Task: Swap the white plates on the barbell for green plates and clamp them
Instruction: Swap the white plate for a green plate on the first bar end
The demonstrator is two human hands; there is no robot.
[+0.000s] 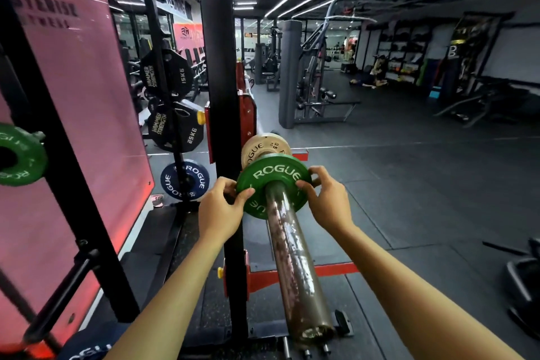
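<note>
A green ROGUE plate [270, 177] sits on the barbell sleeve [295, 266], which runs from the frame's bottom up to the rack. My left hand [220, 209] grips the plate's left edge, thumb on its face. My right hand [327, 199] grips the right edge, thumb near the hub. Just behind the green plate a white ROGUE plate [258, 149] sits further in on the same sleeve. A second green plate [20, 155] hangs on a storage peg at the far left.
The black rack upright [219, 67] stands just left of the sleeve. Black Hammer Strength plates [172, 126] and a blue ROGUE plate [184, 180] hang on the rack's pegs. A pink wall panel [87, 126] fills the left. Dark rubber floor [409, 169] stretches right toward gym machines.
</note>
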